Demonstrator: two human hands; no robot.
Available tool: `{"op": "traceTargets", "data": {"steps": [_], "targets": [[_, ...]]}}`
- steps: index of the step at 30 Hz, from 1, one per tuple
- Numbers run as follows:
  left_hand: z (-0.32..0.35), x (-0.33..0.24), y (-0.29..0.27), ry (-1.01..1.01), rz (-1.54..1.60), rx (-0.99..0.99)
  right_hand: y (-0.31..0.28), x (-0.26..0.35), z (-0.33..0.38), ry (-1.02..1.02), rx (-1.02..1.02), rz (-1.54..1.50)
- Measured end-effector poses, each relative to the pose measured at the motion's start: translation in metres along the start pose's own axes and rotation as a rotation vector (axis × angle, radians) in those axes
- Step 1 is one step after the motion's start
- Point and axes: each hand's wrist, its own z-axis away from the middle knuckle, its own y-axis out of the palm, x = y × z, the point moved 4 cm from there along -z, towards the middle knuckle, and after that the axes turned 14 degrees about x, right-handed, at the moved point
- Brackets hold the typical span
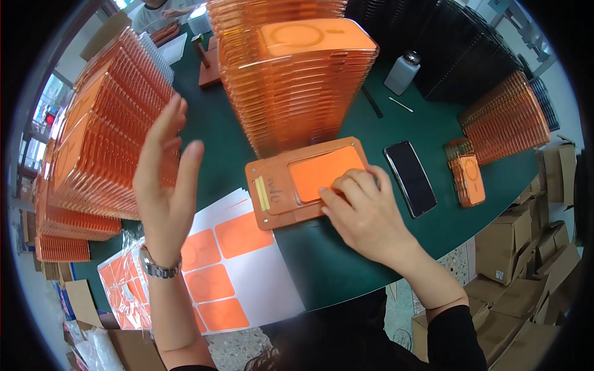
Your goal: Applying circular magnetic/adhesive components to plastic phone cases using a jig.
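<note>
**Right hand presses an orange piece into the jig**

The right hand (365, 213) lies flat, fingers spread, on the orange rectangular piece (325, 172) seated in the orange jig (272, 195), which sits near the table's (346, 266) front edge. The left hand (166, 185) is raised off the table, open and holding nothing (a metal watch (159, 269) sits on its wrist), above the white sheet of orange stickers (241, 272) overhanging the front-left edge. A black phone (410, 178) lies just right of the jig. Tall stacks of orange cases (297, 74) stand behind it, towards the far edge.
</note>
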Motion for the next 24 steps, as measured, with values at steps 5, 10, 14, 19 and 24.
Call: {"op": "traceTargets", "data": {"steps": [5,10,14,19,24], "targets": [[-0.044,-0.004,-0.002,0.089,-0.117,0.02,0.005,0.014,-0.004,0.058,0.068,-0.092],[-0.061,-0.006,0.007,0.095,-0.147,0.067,0.013,0.005,-0.008,0.077,0.094,-0.09],[-0.067,-0.005,0.011,0.064,-0.082,0.067,0.013,0.003,-0.012,0.067,0.143,-0.08],[-0.074,0.004,0.006,0.061,0.133,0.076,0.009,0.009,-0.024,0.054,0.172,-0.049],[-0.068,-0.015,-0.006,0.116,0.196,0.051,0.015,0.017,-0.044,0.083,0.199,0.007]]}}
